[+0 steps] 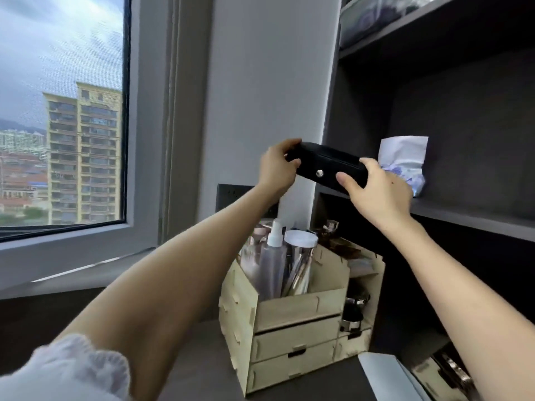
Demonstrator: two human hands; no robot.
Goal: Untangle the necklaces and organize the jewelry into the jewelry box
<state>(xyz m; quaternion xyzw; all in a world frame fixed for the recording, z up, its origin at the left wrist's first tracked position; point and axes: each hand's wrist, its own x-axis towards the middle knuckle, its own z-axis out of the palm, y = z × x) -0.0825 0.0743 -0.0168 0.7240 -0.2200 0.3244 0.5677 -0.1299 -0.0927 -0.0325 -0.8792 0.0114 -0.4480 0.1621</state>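
Currently the left hand (275, 172) and right hand (382, 195) are curling their fingers (346, 180) round the jewelry box (327, 166) ends above the wooden organizer (298, 309), probably risking a slip onto it.

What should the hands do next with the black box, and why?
Probably lower the black box onto the desk. The left hand and right hand grip its ends, held up at the shelf edge, and it looks closed.

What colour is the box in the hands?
Black, with a silver snap button; the jewelry box shows in the head view.
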